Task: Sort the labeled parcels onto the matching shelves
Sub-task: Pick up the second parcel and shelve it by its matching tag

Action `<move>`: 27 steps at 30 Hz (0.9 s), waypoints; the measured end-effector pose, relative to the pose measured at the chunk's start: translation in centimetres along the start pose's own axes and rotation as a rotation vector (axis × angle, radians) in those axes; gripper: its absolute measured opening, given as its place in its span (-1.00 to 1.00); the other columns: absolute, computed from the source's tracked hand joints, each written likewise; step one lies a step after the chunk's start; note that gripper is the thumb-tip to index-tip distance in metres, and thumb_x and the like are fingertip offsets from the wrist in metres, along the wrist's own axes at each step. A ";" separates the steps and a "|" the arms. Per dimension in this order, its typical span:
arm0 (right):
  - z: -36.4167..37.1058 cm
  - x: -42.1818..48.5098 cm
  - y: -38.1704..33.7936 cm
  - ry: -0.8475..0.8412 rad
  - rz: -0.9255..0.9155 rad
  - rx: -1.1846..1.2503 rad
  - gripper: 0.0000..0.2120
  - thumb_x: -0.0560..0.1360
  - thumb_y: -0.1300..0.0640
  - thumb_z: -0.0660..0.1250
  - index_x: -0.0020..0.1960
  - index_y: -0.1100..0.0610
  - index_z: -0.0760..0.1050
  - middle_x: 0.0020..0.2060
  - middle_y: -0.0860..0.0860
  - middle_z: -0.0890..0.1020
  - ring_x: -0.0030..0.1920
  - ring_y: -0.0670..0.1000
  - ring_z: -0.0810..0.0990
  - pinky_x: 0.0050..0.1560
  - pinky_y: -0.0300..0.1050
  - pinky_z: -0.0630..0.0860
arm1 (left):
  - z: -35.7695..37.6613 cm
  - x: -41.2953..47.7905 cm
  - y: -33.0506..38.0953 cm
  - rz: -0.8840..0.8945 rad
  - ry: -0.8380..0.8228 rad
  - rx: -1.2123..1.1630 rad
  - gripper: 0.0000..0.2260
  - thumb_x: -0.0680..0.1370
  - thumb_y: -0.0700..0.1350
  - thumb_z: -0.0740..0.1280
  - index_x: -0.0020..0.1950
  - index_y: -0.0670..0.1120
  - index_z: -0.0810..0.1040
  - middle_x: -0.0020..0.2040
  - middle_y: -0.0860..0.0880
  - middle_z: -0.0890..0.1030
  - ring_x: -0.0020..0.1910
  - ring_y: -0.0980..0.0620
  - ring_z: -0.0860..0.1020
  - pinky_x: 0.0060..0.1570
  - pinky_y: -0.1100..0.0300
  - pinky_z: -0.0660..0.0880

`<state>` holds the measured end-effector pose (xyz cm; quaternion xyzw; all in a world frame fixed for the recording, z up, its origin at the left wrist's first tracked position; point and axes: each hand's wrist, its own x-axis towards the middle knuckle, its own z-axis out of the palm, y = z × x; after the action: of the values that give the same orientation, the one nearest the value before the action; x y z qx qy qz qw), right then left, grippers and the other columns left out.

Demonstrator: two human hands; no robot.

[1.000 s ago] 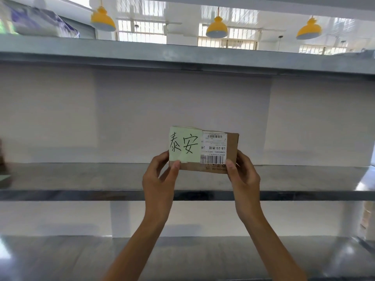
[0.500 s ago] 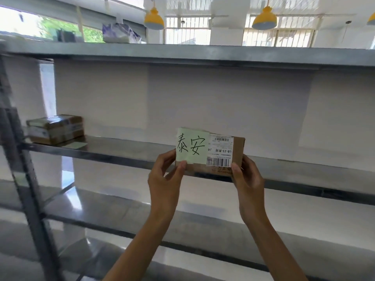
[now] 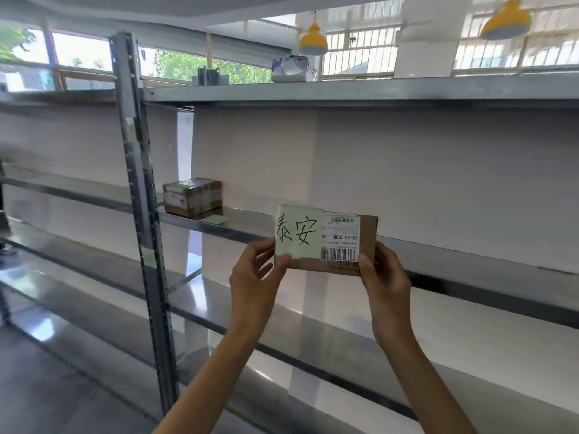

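I hold a small brown cardboard parcel [image 3: 366, 242] up in front of the metal shelving, with a green handwritten note [image 3: 297, 234] and a white barcode label on its face. My left hand [image 3: 255, 280] pinches its lower left corner and my right hand [image 3: 383, 280] grips its lower right edge. On the middle shelf [image 3: 247, 225], to the left, sits a stack of taped cardboard parcels [image 3: 192, 197] with a small label card [image 3: 216, 218] lying in front of it.
A grey perforated upright post [image 3: 141, 195] stands left of centre, joining two shelf units. Lower shelves [image 3: 203, 302] run beneath. A wrapped bundle [image 3: 289, 68] rests on the top shelf [image 3: 344, 89]. Yellow lamps hang above.
The view has swung left: the stack of parcels and the upright post have shifted toward the centre. Both hands keep the same hold on the parcel.
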<state>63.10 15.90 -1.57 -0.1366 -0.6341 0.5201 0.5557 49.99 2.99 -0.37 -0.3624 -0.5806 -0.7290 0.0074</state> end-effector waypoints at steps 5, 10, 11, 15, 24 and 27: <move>5.5 0.0 1.7 0.006 0.016 0.019 -0.60 0.41 -0.09 0.36 0.23 -0.06 0.48 0.10 -0.10 0.66 0.13 -0.12 0.61 0.14 -0.18 0.56 | -5.0 2.8 -1.4 -0.006 -0.030 0.027 -0.76 0.47 -0.15 0.41 0.12 -0.10 0.50 0.13 0.02 0.63 0.14 0.07 0.58 0.17 0.13 0.54; 12.1 -0.1 3.7 0.003 0.030 0.061 -0.58 0.39 -0.12 0.35 0.23 -0.06 0.48 0.10 -0.09 0.65 0.13 -0.09 0.62 0.12 -0.19 0.57 | -11.4 5.7 -2.8 0.087 -0.095 0.190 -0.70 0.47 -0.10 0.40 0.19 -0.09 0.50 0.15 0.06 0.61 0.15 0.14 0.57 0.17 0.17 0.53; 16.9 -0.4 4.7 -0.011 0.041 0.058 -0.59 0.39 -0.13 0.35 0.22 -0.08 0.48 0.10 -0.09 0.65 0.12 -0.10 0.62 0.12 -0.18 0.57 | -15.6 7.3 -3.9 0.093 -0.104 0.223 -0.68 0.47 -0.09 0.40 0.20 -0.08 0.49 0.16 0.07 0.61 0.15 0.15 0.57 0.17 0.18 0.53; 24.5 0.1 6.6 -0.027 0.045 0.063 -0.60 0.40 -0.11 0.34 0.22 -0.08 0.48 0.10 -0.10 0.65 0.12 -0.11 0.62 0.12 -0.19 0.56 | -22.1 11.3 -6.6 0.067 -0.113 0.267 -0.67 0.48 -0.08 0.39 0.22 -0.08 0.48 0.19 0.06 0.59 0.17 0.14 0.56 0.18 0.16 0.53; 24.7 0.0 7.5 -0.010 0.034 0.065 -0.67 0.49 0.00 0.33 0.25 0.00 0.49 0.09 -0.08 0.65 0.10 -0.14 0.62 -0.04 -0.39 0.56 | -22.3 11.5 -6.8 0.070 -0.113 0.228 -0.76 0.49 -0.08 0.36 0.15 0.04 0.49 0.14 0.15 0.59 0.14 0.15 0.57 0.14 0.23 0.53; 26.1 1.0 8.5 -0.013 0.030 0.055 -0.69 0.50 0.00 0.33 0.23 -0.04 0.49 0.08 -0.11 0.66 0.10 -0.14 0.62 0.02 -0.36 0.56 | -23.0 13.0 -7.8 0.084 -0.108 0.235 -0.72 0.48 -0.07 0.37 0.17 -0.05 0.50 0.16 0.09 0.60 0.14 0.13 0.58 0.13 0.22 0.54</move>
<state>37.26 6.99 -3.78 -0.1275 -0.6208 0.5466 0.5473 25.09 -8.76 -1.41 -0.4218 -0.6459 -0.6345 0.0492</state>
